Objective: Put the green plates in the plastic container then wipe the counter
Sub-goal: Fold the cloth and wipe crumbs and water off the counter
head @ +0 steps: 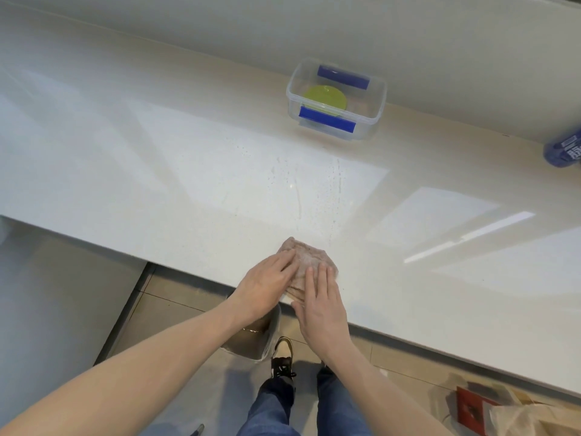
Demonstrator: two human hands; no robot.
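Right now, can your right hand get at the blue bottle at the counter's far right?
Probably yes: the right hand lies flat on the cloth, and bare counter separates it from the blue bottle, though it looks a long stretch.

A clear plastic container (pixel 336 99) with blue clips sits open near the wall on a glossy white worktop (pixel 157 171), holding green plates (pixel 325 99). A folded beige cloth (pixel 309 258) lies at the front edge.

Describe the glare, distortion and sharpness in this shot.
Head view: broad window-shaped glare patches wash out the counter, brightest at right; wide-angle bending curves its edges; the container, the cloth and both hands, left and right, read reasonably sharp; the blue bottle is cropped at the frame edge.
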